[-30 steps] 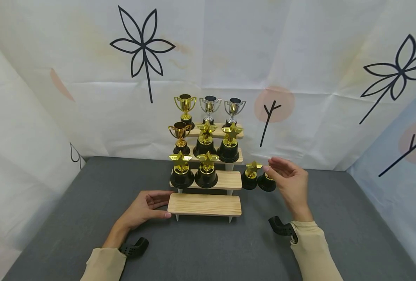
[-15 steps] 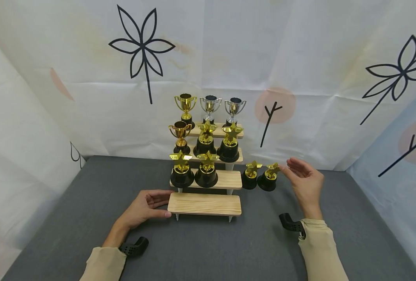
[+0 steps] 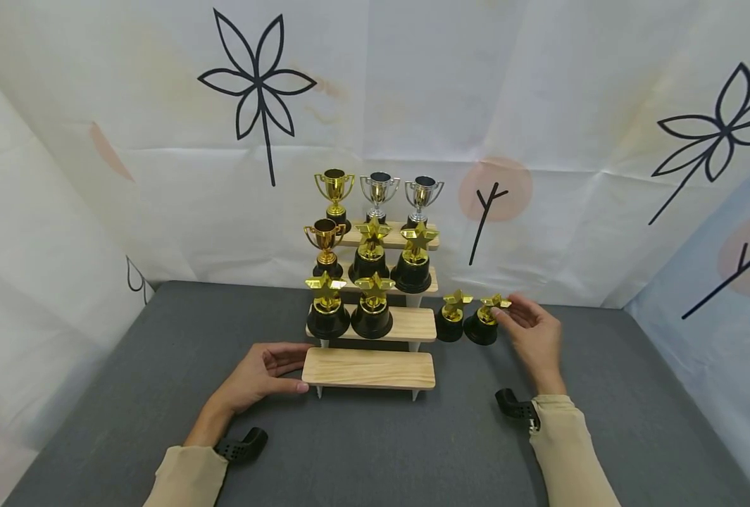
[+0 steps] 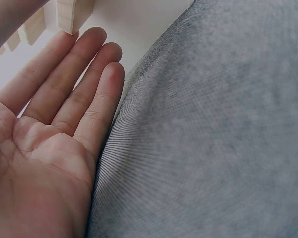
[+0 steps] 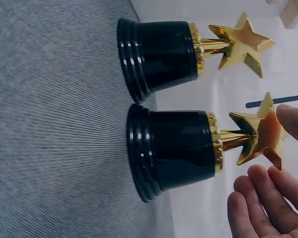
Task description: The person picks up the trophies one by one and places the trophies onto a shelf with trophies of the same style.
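A tiered wooden display stand (image 3: pixel 368 370) holds small cup and star trophies. At its lower left corner my left hand (image 3: pixel 248 380) touches the bottom step, thumb at the front corner and fingers extended along the side. The left wrist view shows that hand's palm (image 4: pixel 49 168) with nothing in it and fingers straight. To the right of the stand, two gold star trophies on black bases stand upright on the table. My right hand (image 3: pixel 533 338) pinches the star of the outer trophy (image 5: pixel 174 146) between thumb and fingers; its base sits on the table. The inner star trophy (image 5: pixel 166 54) stands beside it.
On the top step are a gold cup (image 3: pixel 334 186) and two silver cups (image 3: pixel 420 193). A bronze-toned cup (image 3: pixel 325 236) and two star trophies (image 3: pixel 414 260) fill the second step. Two more star trophies (image 3: pixel 373 310) stand on the third. Behind hangs a patterned white cloth (image 3: pixel 159 211).
My right hand first drew back to the right from the outer star trophy, then came back to its star. The star now appears slightly turned. The left hand has stayed in place.
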Motion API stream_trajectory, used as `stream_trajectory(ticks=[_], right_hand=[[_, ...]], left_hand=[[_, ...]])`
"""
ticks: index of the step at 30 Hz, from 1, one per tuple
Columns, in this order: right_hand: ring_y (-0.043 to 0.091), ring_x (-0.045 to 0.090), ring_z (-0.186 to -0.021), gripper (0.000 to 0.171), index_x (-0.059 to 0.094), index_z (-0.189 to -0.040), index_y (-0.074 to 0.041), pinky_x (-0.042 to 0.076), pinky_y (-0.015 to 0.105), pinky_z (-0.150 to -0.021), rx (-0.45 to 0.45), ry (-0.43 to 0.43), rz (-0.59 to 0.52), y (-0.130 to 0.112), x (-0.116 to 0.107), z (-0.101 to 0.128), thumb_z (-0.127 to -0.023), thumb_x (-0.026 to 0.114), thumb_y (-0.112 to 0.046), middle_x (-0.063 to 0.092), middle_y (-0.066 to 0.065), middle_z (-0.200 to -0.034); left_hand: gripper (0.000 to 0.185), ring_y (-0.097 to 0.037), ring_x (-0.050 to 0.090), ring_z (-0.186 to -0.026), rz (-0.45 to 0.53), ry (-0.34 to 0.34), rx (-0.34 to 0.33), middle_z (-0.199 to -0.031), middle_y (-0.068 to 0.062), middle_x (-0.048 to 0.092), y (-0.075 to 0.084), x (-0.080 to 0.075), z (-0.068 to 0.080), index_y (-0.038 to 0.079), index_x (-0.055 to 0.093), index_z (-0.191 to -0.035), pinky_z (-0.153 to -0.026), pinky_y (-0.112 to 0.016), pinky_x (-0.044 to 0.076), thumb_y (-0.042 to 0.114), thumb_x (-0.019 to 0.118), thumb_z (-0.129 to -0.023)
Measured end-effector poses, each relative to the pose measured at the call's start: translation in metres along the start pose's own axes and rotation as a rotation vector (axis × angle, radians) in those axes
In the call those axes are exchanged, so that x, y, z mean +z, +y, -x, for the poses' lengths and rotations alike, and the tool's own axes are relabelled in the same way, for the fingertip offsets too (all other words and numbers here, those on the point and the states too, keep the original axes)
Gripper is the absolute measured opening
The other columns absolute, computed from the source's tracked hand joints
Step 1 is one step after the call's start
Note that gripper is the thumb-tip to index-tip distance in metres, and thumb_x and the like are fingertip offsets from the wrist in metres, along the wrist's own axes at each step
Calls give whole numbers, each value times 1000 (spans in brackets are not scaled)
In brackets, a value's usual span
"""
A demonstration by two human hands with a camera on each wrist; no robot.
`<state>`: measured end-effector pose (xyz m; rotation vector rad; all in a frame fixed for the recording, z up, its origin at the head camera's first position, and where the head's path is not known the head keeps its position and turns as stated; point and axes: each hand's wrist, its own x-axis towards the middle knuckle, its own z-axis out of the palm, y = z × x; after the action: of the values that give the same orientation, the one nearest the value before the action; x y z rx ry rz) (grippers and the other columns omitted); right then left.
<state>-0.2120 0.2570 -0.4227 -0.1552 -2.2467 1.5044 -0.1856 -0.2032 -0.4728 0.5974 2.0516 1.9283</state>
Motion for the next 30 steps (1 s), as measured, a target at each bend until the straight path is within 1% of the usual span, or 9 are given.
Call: stream_trajectory(ticks=[3,5,7,10,14,19,25,28,30], right_hand=[[31,62,-116,50,62,-134,5,50,4,-84,10,-17,5,1,2,0,-91,79,-12,63,21,-132],[32,61,-117,50,61,-134,5,49,4,-85,13,-27,-1,2,4,0,-91,79,-11,63,21,-133],[26,62,-115,49,61,-135,5,49,4,-85,15,-29,-6,3,5,0,-91,78,-9,62,21,-133],[10,62,-107,47,62,-134,6,50,4,-84,3,-23,-11,5,6,0,-91,77,-7,63,22,-131],[-5,61,-95,41,64,-128,10,51,4,-82,-40,-6,-49,7,6,0,-91,76,-2,66,26,-123],[-7,62,-88,35,67,-121,11,54,6,-77,-53,9,-70,7,5,2,-90,77,0,67,29,-115],[-7,63,-89,34,68,-119,9,54,7,-78,-33,17,-75,2,1,2,-89,79,-3,68,28,-117],[-5,64,-88,34,69,-118,9,55,8,-78,-32,32,-92,-1,-3,1,-88,79,-3,69,23,-114],[-4,65,-88,33,69,-118,9,56,8,-78,-28,45,-106,-5,-6,0,-88,79,-2,70,15,-109]], left_hand=[[70,-19,64,-120,-4,2,-1,-137,-33,55,1,0,0,-15,52,-137,-104,-37,53,0,86,-79],[70,-20,64,-120,-5,5,-2,-137,-33,55,1,0,-1,-15,52,-137,-104,-37,53,0,86,-78],[70,-20,64,-120,-7,7,-5,-137,-33,56,1,0,-1,-15,53,-137,-104,-37,53,0,86,-78],[69,-21,64,-121,-11,5,-2,-137,-33,56,1,0,0,-15,53,-137,-105,-37,53,1,86,-78],[69,-20,63,-121,-10,1,0,-137,-33,56,1,0,0,-15,53,-137,-105,-37,53,1,86,-79],[70,-19,64,-120,-3,0,3,-137,-33,55,0,-1,0,-16,52,-137,-104,-36,53,-1,86,-78],[69,-20,64,-120,-1,-2,2,-137,-34,55,-1,-1,0,-16,52,-137,-104,-37,53,-1,86,-78],[69,-20,64,-121,-4,0,1,-137,-33,55,0,-1,0,-15,52,-137,-104,-37,53,0,86,-79],[69,-20,64,-121,-5,3,-1,-137,-33,56,0,-1,0,-15,53,-137,-104,-36,53,0,86,-79]])
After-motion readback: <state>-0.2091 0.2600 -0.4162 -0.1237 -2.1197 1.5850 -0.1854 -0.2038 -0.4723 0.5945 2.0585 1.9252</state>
